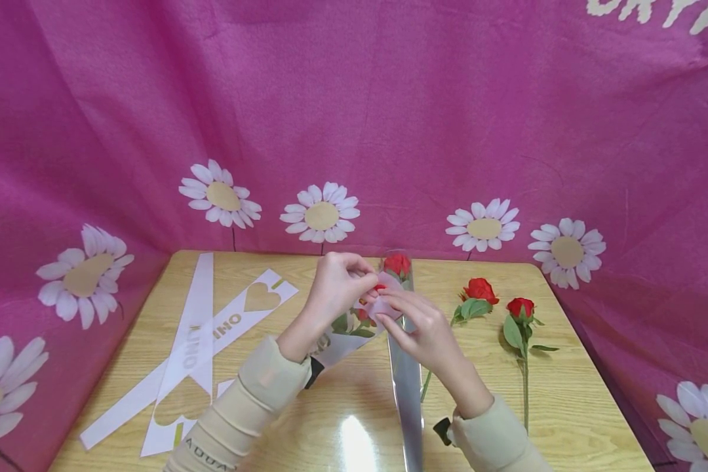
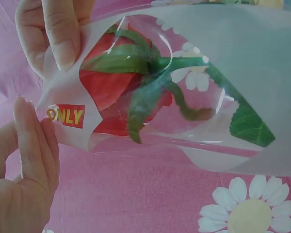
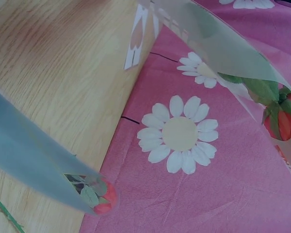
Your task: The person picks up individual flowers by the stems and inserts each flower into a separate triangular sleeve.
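Observation:
A red rose (image 2: 111, 77) lies inside a flower sleeve (image 2: 262, 39) of whitish film with a clear window. A small red label with yellow lettering, reading ONLY (image 2: 70, 116), is on its top end. My left hand (image 1: 341, 285) pinches the sleeve's upper edge beside the bloom. From the other side my right hand (image 1: 421, 328) holds the same edge near the label between thumb and extended fingers. In the right wrist view the sleeved rose (image 3: 283, 116) shows at the right, but neither hand does.
Another wrapped rose (image 1: 396, 265) lies behind the hands in a long sleeve (image 1: 407, 393). Two loose roses, one (image 1: 480, 290) beside the other (image 1: 520, 308), lie at the right. Flat white sleeves (image 1: 191, 314) with heart windows cross at the left. A pink cloth (image 1: 366, 131) borders the wooden table (image 1: 307, 432).

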Motion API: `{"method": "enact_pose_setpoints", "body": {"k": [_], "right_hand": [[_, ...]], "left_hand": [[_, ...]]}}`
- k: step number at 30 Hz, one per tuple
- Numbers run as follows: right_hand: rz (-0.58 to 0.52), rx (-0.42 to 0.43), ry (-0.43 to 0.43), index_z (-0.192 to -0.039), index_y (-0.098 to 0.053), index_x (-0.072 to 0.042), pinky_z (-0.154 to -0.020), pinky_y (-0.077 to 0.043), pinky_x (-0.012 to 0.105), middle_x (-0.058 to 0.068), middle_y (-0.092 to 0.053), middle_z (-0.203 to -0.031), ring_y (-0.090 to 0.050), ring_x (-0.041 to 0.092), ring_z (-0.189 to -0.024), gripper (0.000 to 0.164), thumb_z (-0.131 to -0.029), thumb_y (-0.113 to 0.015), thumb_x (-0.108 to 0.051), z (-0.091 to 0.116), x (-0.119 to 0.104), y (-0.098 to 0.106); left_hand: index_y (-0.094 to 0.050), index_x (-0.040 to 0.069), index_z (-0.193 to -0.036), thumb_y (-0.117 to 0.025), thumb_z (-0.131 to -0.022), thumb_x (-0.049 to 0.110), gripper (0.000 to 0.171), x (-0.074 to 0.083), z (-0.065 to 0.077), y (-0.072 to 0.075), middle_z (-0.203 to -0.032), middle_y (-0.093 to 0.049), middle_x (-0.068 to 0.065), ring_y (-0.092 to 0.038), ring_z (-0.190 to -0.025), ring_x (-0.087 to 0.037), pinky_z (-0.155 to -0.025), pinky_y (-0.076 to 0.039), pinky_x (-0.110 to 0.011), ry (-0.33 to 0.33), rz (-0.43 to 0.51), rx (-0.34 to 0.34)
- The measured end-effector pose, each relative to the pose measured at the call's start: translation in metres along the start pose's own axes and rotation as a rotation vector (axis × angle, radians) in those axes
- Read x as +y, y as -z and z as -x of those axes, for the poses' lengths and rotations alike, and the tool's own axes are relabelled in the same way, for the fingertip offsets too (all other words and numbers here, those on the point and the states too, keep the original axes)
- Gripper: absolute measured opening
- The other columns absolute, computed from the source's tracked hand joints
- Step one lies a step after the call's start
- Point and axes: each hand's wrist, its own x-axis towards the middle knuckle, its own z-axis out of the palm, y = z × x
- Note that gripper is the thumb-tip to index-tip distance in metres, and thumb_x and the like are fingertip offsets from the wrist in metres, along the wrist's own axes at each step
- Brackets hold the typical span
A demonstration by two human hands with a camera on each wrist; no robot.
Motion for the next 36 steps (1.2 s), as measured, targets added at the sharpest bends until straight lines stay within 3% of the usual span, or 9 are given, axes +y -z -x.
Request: {"method": "enact_pose_setpoints", "body": {"k": [5, 9, 13, 16, 20, 24, 28, 32, 36], "right_hand": [[-0.023, 0.071, 0.001, -0.103, -0.065, 0.002, -0.094, -0.044, 0.029, 0.016, -0.064, -0.105, -0.06, 0.029, -0.1, 0.031, -0.087, -0.061, -0.025, 0.003, 0.0, -0.004], [-0.005, 0.259, -0.038, -0.111, -0.056, 0.009, -0.099, -0.039, 0.029, 0.023, -0.057, -0.11, -0.053, 0.033, -0.105, 0.044, -0.086, -0.062, -0.027, 0.011, -0.002, -0.016], [-0.005, 0.473, -0.166, -0.115, -0.043, 0.017, -0.097, -0.035, 0.027, 0.032, -0.047, -0.111, -0.044, 0.034, -0.107, 0.059, -0.082, -0.067, -0.026, 0.021, -0.014, -0.03], [-0.117, 0.555, -0.285, -0.115, -0.033, 0.023, -0.094, -0.035, 0.024, 0.039, -0.038, -0.11, -0.042, 0.025, -0.109, 0.062, -0.077, -0.07, -0.008, 0.025, -0.031, -0.038], [-0.302, 0.519, -0.481, -0.116, -0.028, 0.022, -0.091, -0.039, 0.022, 0.027, -0.041, -0.112, -0.044, 0.012, -0.106, 0.06, -0.069, -0.065, 0.016, 0.032, -0.051, -0.05], [-0.371, 0.397, -0.654, -0.112, -0.036, 0.016, -0.086, -0.046, 0.027, 0.016, -0.049, -0.108, -0.051, 0.013, -0.099, 0.046, -0.075, -0.063, 0.013, 0.043, -0.058, -0.063], [-0.355, 0.35, -0.698, -0.102, -0.046, 0.013, -0.077, -0.051, 0.032, 0.02, -0.057, -0.094, -0.057, 0.017, -0.086, 0.027, -0.079, -0.061, 0.01, 0.056, -0.057, -0.082], [-0.333, 0.366, -0.681, -0.094, -0.051, 0.01, -0.074, -0.051, 0.023, 0.019, -0.059, -0.086, -0.059, 0.015, -0.079, 0.013, -0.082, -0.057, 0.01, 0.072, -0.05, -0.101], [-0.294, 0.393, -0.641, -0.09, -0.051, 0.008, -0.074, -0.051, 0.018, 0.02, -0.059, -0.082, -0.06, 0.011, -0.079, 0.01, -0.082, -0.057, 0.011, 0.077, -0.048, -0.109]], "left_hand": [[-0.065, -0.009, -0.076, -0.059, -0.077, -0.004, 0.007, 0.0, 0.0, 0.0, -0.066, -0.066, -0.019, -0.062, -0.048, -0.013, -0.049, -0.054, -0.027, 0.004, -0.007, 0.004], [-0.065, -0.008, -0.079, -0.06, -0.078, -0.003, 0.007, 0.0, 0.0, 0.0, -0.069, -0.066, -0.018, -0.063, -0.049, -0.015, -0.05, -0.054, -0.028, 0.008, 0.0, 0.012], [-0.065, -0.008, -0.08, -0.062, -0.078, -0.002, 0.007, -0.001, 0.001, -0.001, -0.072, -0.067, -0.019, -0.064, -0.051, -0.017, -0.051, -0.054, -0.028, 0.01, 0.001, 0.024], [-0.065, -0.008, -0.08, -0.062, -0.078, -0.003, 0.007, -0.001, 0.001, -0.002, -0.071, -0.067, -0.019, -0.064, -0.051, -0.018, -0.051, -0.054, -0.028, 0.006, 0.006, 0.027], [-0.065, -0.009, -0.079, -0.06, -0.078, -0.004, 0.007, 0.0, 0.002, -0.004, -0.07, -0.066, -0.02, -0.063, -0.05, -0.017, -0.05, -0.054, -0.028, 0.001, 0.034, 0.032], [-0.065, -0.011, -0.081, -0.06, -0.079, -0.004, 0.009, 0.001, 0.002, -0.006, -0.071, -0.066, -0.022, -0.063, -0.05, -0.017, -0.05, -0.055, -0.03, 0.011, 0.06, 0.033], [-0.065, -0.012, -0.084, -0.06, -0.079, -0.004, 0.011, 0.0, 0.003, -0.008, -0.074, -0.066, -0.025, -0.064, -0.053, -0.025, -0.053, -0.055, -0.036, 0.019, 0.088, 0.027], [-0.065, -0.013, -0.086, -0.059, -0.08, -0.004, 0.012, 0.0, 0.004, -0.009, -0.075, -0.066, -0.026, -0.065, -0.055, -0.029, -0.054, -0.055, -0.037, 0.018, 0.108, 0.026], [-0.065, -0.012, -0.084, -0.059, -0.08, -0.004, 0.011, 0.0, 0.004, -0.011, -0.073, -0.066, -0.023, -0.065, -0.053, -0.024, -0.053, -0.055, -0.033, 0.014, 0.108, 0.033]]}}
